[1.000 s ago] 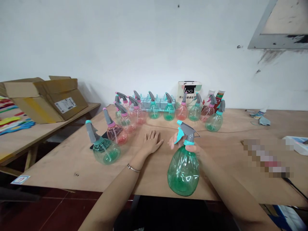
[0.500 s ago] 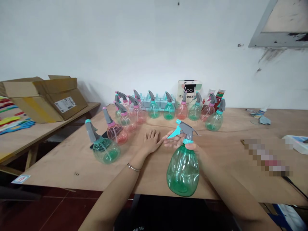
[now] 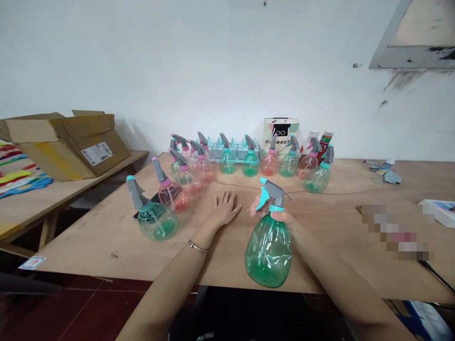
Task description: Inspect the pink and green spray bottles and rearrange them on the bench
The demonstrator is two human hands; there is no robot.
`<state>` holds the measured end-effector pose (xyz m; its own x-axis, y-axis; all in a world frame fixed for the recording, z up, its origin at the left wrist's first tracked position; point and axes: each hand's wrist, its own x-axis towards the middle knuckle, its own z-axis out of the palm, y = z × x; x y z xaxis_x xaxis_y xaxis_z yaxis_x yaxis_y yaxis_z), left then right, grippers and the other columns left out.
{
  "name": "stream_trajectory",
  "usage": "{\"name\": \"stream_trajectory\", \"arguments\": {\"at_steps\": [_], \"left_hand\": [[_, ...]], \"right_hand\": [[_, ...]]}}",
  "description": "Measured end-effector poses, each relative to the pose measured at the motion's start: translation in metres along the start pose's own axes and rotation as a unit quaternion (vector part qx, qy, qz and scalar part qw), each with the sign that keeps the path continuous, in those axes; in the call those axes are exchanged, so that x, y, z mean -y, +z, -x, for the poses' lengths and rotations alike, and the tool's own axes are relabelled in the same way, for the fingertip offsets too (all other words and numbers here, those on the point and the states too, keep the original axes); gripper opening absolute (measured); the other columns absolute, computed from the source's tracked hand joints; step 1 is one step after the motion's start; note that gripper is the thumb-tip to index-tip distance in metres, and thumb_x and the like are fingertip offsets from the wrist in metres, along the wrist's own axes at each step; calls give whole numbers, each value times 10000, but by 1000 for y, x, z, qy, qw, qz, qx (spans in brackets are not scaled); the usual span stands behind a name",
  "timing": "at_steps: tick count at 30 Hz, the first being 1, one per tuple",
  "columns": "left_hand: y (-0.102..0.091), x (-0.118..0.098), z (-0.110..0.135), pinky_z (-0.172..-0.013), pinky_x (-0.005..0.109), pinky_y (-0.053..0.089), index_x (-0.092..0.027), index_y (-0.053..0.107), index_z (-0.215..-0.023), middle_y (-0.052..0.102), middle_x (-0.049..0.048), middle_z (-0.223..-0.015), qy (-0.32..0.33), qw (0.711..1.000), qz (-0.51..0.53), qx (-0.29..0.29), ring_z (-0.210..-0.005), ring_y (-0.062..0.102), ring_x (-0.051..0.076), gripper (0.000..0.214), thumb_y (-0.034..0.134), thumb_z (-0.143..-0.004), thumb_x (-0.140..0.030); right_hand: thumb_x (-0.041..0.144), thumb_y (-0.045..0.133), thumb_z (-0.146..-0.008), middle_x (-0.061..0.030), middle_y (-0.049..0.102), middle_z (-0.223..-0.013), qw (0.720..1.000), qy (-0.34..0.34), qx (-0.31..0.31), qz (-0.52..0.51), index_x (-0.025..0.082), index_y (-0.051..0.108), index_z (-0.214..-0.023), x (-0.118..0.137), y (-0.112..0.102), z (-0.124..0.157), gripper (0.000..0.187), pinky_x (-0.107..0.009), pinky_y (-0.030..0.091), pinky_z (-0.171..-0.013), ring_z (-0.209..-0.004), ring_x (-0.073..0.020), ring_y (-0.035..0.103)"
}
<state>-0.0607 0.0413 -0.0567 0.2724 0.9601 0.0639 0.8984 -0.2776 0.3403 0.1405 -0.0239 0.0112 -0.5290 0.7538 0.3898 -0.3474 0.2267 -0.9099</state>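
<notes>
My right hand (image 3: 284,220) grips a green spray bottle (image 3: 268,253) by its neck, with fingers at the turquoise trigger (image 3: 263,197). The bottle is upright, slightly tilted, over the table's front edge; its grey nozzle head points up and left. My left hand (image 3: 226,208) lies flat on the wooden table, fingers spread, holding nothing. To its left stand another green spray bottle (image 3: 156,222) and a pink spray bottle (image 3: 173,196). A curved row of several more green and pink spray bottles (image 3: 250,166) stands farther back.
On a side table at the left sits an open cardboard box (image 3: 71,147) beside colourful gloves (image 3: 26,182). A printed carton (image 3: 280,142) stands behind the row. At the right lie a small glue bottle (image 3: 386,166), a white tray (image 3: 439,213) and a blurred-out item (image 3: 394,232).
The trigger of the green spray bottle has been squeezed in towards the neck by my right fingers. My left hand stays flat on the table.
</notes>
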Motion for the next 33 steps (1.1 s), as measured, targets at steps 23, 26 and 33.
{"name": "stream_trajectory", "arguments": {"at_steps": [23, 26, 33], "left_hand": [[-7, -7, 2, -1180, 554, 41, -147, 291, -1486, 165, 175, -1606, -22, 999, -12, 28, -1503, 65, 302, 686, 304, -937, -557], [-7, -7, 3, -1179, 555, 44, -155, 290, -1486, 170, 174, -1605, -21, 999, -8, 24, -1501, 70, 308, 686, 314, -932, -559], [-7, -7, 2, -1176, 564, 44, -153, 287, -1484, 150, 174, -1609, -23, 999, -13, 30, -1502, 57, 308, 679, 297, -938, -557]], "right_hand": [[543, 713, -677, -65, 699, -893, 918, -8, -336, 211, 230, 607, -991, 3, -59, -7, 455, -423, 532, -757, -819, -261, 671], [549, 700, -668, -48, 670, -777, 815, -46, -473, 333, 214, 617, -829, 10, -88, 5, 380, -405, 521, -741, -777, -248, 648], [460, 641, -760, -80, 653, -860, 660, -49, -586, 468, 242, 592, -942, 33, -142, 54, 289, -464, 497, -798, -842, -288, 634]]}}
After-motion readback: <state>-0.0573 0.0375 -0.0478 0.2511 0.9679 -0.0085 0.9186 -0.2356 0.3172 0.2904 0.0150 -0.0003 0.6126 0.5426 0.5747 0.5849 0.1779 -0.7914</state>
